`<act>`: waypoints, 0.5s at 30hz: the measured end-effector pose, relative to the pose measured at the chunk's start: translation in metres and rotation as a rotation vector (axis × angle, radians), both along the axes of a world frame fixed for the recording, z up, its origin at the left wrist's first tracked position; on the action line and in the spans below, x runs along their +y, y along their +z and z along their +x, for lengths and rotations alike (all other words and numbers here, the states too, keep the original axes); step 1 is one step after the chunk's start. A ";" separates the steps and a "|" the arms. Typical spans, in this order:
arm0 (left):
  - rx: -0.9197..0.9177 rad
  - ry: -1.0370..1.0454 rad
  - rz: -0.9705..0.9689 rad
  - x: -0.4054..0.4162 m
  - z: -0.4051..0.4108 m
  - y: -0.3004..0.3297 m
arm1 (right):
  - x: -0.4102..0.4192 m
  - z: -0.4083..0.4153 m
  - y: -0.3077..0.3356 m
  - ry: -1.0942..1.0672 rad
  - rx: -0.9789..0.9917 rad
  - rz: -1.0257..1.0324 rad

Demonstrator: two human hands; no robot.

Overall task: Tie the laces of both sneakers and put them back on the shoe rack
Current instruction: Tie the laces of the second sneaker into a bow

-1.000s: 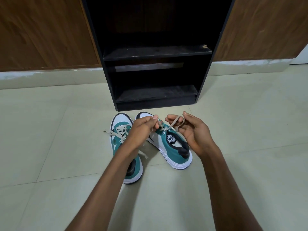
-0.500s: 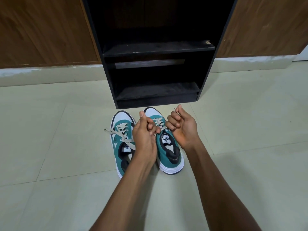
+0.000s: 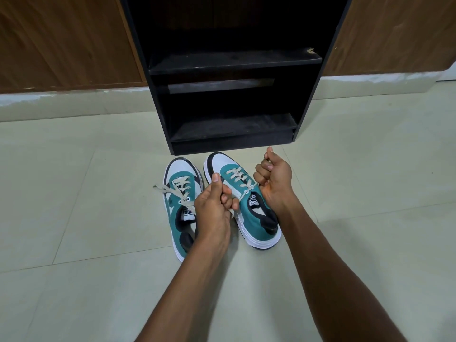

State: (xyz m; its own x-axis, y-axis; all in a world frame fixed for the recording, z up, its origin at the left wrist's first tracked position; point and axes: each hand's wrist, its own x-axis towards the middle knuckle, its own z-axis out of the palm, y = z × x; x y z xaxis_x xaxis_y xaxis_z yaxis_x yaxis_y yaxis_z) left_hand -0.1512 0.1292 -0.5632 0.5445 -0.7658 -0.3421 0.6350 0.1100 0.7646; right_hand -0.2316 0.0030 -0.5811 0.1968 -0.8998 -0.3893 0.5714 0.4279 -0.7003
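Two teal, white and black sneakers stand side by side on the floor, toes toward the black shoe rack (image 3: 232,141). The left sneaker (image 3: 181,191) has loose beige laces trailing off to its left. Over the right sneaker (image 3: 249,213), my left hand (image 3: 214,206) is closed on one beige lace end at the shoe's left side. My right hand (image 3: 274,178) is closed on the other lace end at its right side. The laces (image 3: 238,177) run taut across the tongue between both fists.
The rack has two dark bare shelves, the lower one (image 3: 234,125) just beyond the toes. Brown wooden panels (image 3: 61,40) flank the rack above a pale skirting. Pale floor tiles (image 3: 86,267) surround the shoes.
Both hands have drawn apart sideways, pulling the right sneaker's lace ends outward and tight. The right sneaker now sits straighter, parallel to the left one.
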 end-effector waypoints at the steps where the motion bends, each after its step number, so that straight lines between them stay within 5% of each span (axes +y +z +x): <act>1: -0.017 -0.004 0.013 0.001 0.000 0.000 | 0.000 -0.001 0.000 -0.003 0.012 0.002; 15: -0.108 -0.002 0.080 -0.002 0.002 0.001 | 0.012 -0.008 0.005 0.002 0.036 -0.044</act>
State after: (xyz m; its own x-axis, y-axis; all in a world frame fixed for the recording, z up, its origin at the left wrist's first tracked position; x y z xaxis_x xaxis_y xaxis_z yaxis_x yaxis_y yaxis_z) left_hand -0.1497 0.1276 -0.5618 0.5799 -0.7398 -0.3412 0.5484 0.0448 0.8350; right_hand -0.2394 0.0150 -0.5757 0.1852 -0.9160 -0.3560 0.5449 0.3972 -0.7385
